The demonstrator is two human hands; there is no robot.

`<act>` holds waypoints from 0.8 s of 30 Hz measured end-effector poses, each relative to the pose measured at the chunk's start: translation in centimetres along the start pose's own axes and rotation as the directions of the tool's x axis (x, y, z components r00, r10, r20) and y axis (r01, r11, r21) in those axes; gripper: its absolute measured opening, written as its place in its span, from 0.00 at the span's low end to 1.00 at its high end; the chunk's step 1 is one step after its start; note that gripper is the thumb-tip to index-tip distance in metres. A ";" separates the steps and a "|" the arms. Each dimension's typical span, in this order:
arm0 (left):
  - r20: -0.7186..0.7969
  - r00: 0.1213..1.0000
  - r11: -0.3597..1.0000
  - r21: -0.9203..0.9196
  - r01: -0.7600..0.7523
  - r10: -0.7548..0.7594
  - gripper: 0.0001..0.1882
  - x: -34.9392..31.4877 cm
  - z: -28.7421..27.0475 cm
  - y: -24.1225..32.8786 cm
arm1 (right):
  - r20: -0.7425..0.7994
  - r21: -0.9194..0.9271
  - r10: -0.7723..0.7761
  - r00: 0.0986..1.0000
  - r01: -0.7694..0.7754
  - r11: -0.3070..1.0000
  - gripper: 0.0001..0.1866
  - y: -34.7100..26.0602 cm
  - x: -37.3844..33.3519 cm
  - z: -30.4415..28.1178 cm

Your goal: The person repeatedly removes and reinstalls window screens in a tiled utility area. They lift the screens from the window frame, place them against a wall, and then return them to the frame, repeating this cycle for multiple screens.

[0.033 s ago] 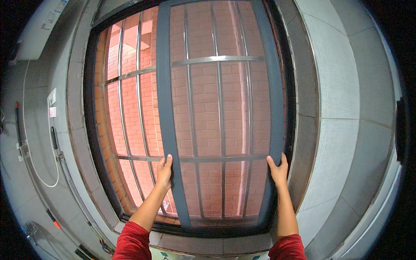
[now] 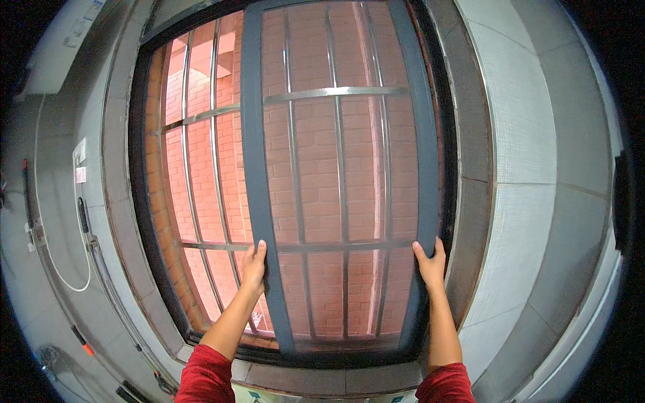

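Note:
A tall sliding window screen [image 2: 316, 168] with a blue-grey frame and see-through mesh stands upright in the right part of a dark window frame [image 2: 139, 168]. My left hand [image 2: 252, 269] grips the lower part of the screen's left upright, its thumb pointing up along the edge. Level with it, my right hand [image 2: 431, 266] holds the right upright, with the thumb on the inner side and the fingers round the outer side. The fingers of my left hand are partly hidden. Both arms reach up from below in red sleeves.
Metal security bars [image 2: 213, 148] stand behind the screen, before a reddish brick wall [image 2: 228, 195]. Grey tiles [image 2: 470, 201] line the window opening. At the left, long-handled poles [image 2: 111, 289] and a white cable [image 2: 67, 285] hang along the wall.

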State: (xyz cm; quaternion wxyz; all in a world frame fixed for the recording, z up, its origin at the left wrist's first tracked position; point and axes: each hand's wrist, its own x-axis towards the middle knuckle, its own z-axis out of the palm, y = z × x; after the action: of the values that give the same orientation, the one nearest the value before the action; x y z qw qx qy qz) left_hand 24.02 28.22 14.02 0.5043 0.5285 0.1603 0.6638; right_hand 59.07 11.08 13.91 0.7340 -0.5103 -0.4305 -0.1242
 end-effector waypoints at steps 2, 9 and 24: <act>-0.013 1.000 1.000 0.008 -0.010 0.010 0.14 -0.1 0.1 0.5 | -0.080 -0.056 -0.004 0.997 0.000 0.998 0.28 -0.4 -0.2 0.5; -0.009 1.000 1.000 0.000 0.007 -0.007 0.14 -1.2 1.3 1.6 | -0.034 0.003 -0.020 0.999 0.020 1.000 0.29 -0.1 -0.2 0.0; -0.013 0.997 0.983 0.170 -0.073 0.077 0.25 1.6 -0.7 -0.5 | 0.034 0.129 -0.110 0.993 0.105 0.986 0.27 2.1 1.2 1.0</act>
State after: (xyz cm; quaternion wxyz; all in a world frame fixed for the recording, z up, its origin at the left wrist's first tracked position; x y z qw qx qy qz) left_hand 23.79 30.04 14.24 0.4307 0.5685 0.2010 0.6715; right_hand 60.60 13.14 13.52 0.7482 -0.4411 -0.4793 -0.1258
